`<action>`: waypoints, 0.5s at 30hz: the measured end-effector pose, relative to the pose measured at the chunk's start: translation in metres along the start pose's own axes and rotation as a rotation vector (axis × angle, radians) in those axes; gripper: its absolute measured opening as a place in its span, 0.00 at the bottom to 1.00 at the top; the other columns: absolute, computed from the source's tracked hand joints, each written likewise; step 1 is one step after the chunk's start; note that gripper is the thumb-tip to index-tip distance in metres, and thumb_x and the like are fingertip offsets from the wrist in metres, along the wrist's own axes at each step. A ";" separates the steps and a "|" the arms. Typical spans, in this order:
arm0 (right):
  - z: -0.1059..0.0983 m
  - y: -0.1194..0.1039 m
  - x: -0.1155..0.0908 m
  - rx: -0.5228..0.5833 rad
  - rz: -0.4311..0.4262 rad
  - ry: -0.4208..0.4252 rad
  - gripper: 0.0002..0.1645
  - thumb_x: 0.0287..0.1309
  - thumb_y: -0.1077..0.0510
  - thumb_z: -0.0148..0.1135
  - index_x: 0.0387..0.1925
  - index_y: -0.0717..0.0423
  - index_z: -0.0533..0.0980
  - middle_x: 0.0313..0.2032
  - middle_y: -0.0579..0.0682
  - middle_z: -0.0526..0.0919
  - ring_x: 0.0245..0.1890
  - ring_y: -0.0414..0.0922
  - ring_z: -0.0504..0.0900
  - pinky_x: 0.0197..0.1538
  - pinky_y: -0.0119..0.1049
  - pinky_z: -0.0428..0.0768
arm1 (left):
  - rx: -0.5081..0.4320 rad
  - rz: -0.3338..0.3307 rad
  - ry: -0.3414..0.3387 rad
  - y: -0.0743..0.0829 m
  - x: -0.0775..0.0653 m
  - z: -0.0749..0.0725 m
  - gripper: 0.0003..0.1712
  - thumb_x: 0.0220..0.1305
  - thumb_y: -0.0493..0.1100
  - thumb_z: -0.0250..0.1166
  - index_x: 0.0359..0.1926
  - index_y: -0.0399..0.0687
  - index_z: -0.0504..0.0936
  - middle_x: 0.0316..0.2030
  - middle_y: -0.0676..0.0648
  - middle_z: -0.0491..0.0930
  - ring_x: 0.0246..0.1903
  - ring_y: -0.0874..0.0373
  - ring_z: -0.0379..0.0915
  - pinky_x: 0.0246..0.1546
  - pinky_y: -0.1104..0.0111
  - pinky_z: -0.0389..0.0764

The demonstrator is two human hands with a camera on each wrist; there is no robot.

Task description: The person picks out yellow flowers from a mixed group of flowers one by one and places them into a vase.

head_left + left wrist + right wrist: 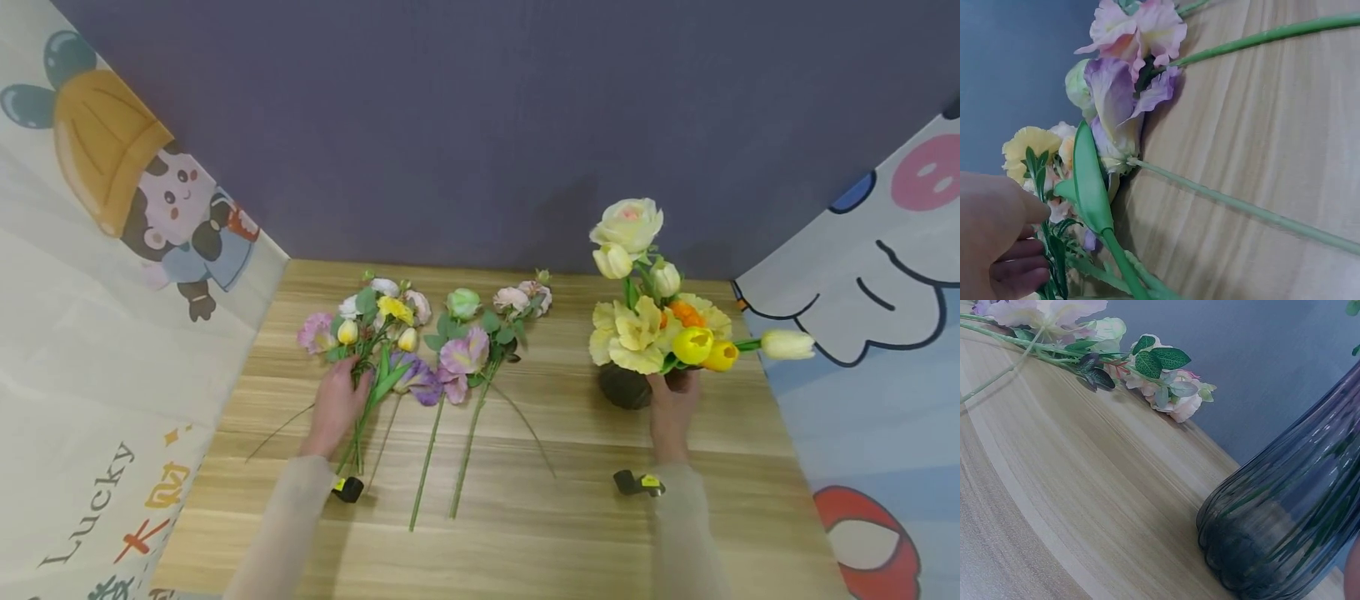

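Note:
My left hand [337, 404] is among the flowers lying at the left of the table. Its fingers curl at a thin leafy stem [1054, 256] below a ruffled yellow flower [395, 309]. White, pink and purple blooms, two pale yellow tulips and a broad green leaf [1091, 181] crowd around it. On the right, my right hand [671, 412] grips the dark ribbed glass vase [1272, 525], its fingers partly hidden under the blooms. Yellow tulips [692, 344], orange flowers, cream tulips and a large cream rose [628, 225] stand in the vase; one cream tulip [787, 344] juts out sideways.
Between the hands, a purple-pink flower [465, 354], a green rose [462, 303] and pale pink roses [522, 298] lie with stems toward the front of the wooden table [570, 533]. A dark wall [465, 133] rises behind; printed panels flank both sides.

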State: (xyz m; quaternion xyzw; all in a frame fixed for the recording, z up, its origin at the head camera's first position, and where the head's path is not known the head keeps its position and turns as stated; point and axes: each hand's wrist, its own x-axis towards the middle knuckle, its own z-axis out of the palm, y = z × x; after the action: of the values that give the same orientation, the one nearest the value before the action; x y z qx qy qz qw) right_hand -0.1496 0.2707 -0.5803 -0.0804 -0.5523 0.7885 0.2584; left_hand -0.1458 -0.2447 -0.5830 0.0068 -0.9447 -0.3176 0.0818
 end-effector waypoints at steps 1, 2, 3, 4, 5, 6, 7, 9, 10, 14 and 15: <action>0.000 0.000 0.000 0.002 -0.003 0.000 0.29 0.62 0.75 0.64 0.63 0.56 0.74 0.57 0.51 0.80 0.58 0.45 0.76 0.61 0.30 0.77 | 0.013 0.002 -0.004 0.000 0.002 0.000 0.24 0.72 0.37 0.64 0.62 0.22 0.75 0.58 0.23 0.77 0.58 0.27 0.74 0.62 0.39 0.76; 0.000 0.000 0.000 0.003 -0.006 0.000 0.29 0.62 0.75 0.63 0.63 0.56 0.73 0.57 0.51 0.80 0.58 0.45 0.76 0.61 0.30 0.77 | 0.027 0.003 -0.009 0.000 0.003 0.001 0.24 0.73 0.37 0.64 0.61 0.22 0.75 0.57 0.23 0.77 0.58 0.27 0.74 0.62 0.39 0.76; 0.000 0.000 0.000 0.006 -0.008 -0.001 0.29 0.62 0.75 0.63 0.63 0.56 0.73 0.57 0.52 0.80 0.58 0.46 0.76 0.61 0.30 0.76 | 0.043 -0.001 -0.017 0.000 0.005 0.001 0.24 0.73 0.37 0.64 0.61 0.22 0.75 0.57 0.23 0.77 0.58 0.27 0.74 0.62 0.39 0.76; 0.001 -0.001 0.000 0.007 -0.008 -0.001 0.30 0.62 0.76 0.63 0.63 0.56 0.73 0.57 0.52 0.80 0.58 0.46 0.75 0.61 0.30 0.76 | 0.060 -0.005 -0.027 0.000 0.007 0.001 0.23 0.73 0.37 0.63 0.62 0.23 0.75 0.57 0.23 0.77 0.59 0.27 0.73 0.62 0.39 0.75; 0.001 -0.001 -0.001 0.007 -0.009 0.000 0.30 0.62 0.76 0.62 0.63 0.56 0.73 0.57 0.51 0.79 0.58 0.46 0.75 0.61 0.30 0.76 | 0.078 -0.008 -0.036 0.001 0.009 0.002 0.23 0.73 0.37 0.63 0.62 0.23 0.75 0.57 0.23 0.77 0.59 0.27 0.73 0.62 0.39 0.76; 0.001 -0.001 -0.001 0.007 -0.009 0.002 0.30 0.62 0.76 0.62 0.63 0.56 0.73 0.57 0.51 0.79 0.58 0.46 0.75 0.61 0.30 0.76 | 0.099 -0.008 -0.044 0.001 0.010 0.002 0.23 0.74 0.37 0.63 0.62 0.23 0.75 0.57 0.23 0.77 0.59 0.27 0.73 0.62 0.39 0.76; 0.001 -0.001 -0.001 0.007 -0.010 0.002 0.30 0.63 0.76 0.62 0.64 0.56 0.73 0.58 0.51 0.79 0.58 0.46 0.75 0.62 0.30 0.76 | 0.119 -0.008 -0.050 0.002 0.012 0.002 0.23 0.74 0.37 0.62 0.62 0.23 0.75 0.56 0.23 0.77 0.58 0.27 0.74 0.61 0.39 0.76; 0.001 -0.001 -0.001 0.013 -0.013 -0.001 0.30 0.63 0.76 0.62 0.64 0.56 0.73 0.58 0.52 0.79 0.59 0.46 0.75 0.62 0.30 0.75 | 0.153 -0.002 -0.055 0.004 0.015 0.003 0.23 0.73 0.37 0.62 0.61 0.23 0.76 0.55 0.24 0.78 0.56 0.28 0.74 0.59 0.39 0.78; 0.001 -0.001 -0.001 0.008 -0.015 -0.001 0.30 0.63 0.76 0.62 0.64 0.56 0.73 0.59 0.52 0.79 0.59 0.46 0.75 0.63 0.30 0.75 | 0.166 0.000 -0.054 0.005 0.017 0.003 0.22 0.73 0.37 0.62 0.61 0.23 0.76 0.54 0.24 0.78 0.55 0.28 0.75 0.58 0.39 0.78; 0.001 -0.001 -0.001 -0.012 -0.018 0.003 0.31 0.62 0.75 0.63 0.64 0.56 0.73 0.58 0.51 0.79 0.59 0.46 0.75 0.62 0.29 0.75 | 0.196 -0.010 -0.051 0.008 0.023 0.004 0.20 0.73 0.36 0.63 0.58 0.23 0.78 0.51 0.25 0.80 0.51 0.30 0.77 0.55 0.41 0.80; 0.000 -0.001 -0.001 -0.014 -0.020 0.002 0.31 0.62 0.75 0.63 0.64 0.56 0.73 0.58 0.51 0.79 0.59 0.46 0.75 0.62 0.29 0.75 | 0.201 -0.019 -0.054 0.008 0.024 0.005 0.20 0.73 0.36 0.63 0.58 0.24 0.79 0.51 0.26 0.80 0.51 0.30 0.77 0.55 0.41 0.80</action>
State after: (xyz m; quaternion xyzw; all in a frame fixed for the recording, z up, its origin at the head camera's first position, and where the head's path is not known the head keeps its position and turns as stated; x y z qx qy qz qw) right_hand -0.1485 0.2699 -0.5795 -0.0777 -0.5584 0.7819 0.2662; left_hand -0.1700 -0.2372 -0.5783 0.0152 -0.9735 -0.2222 0.0522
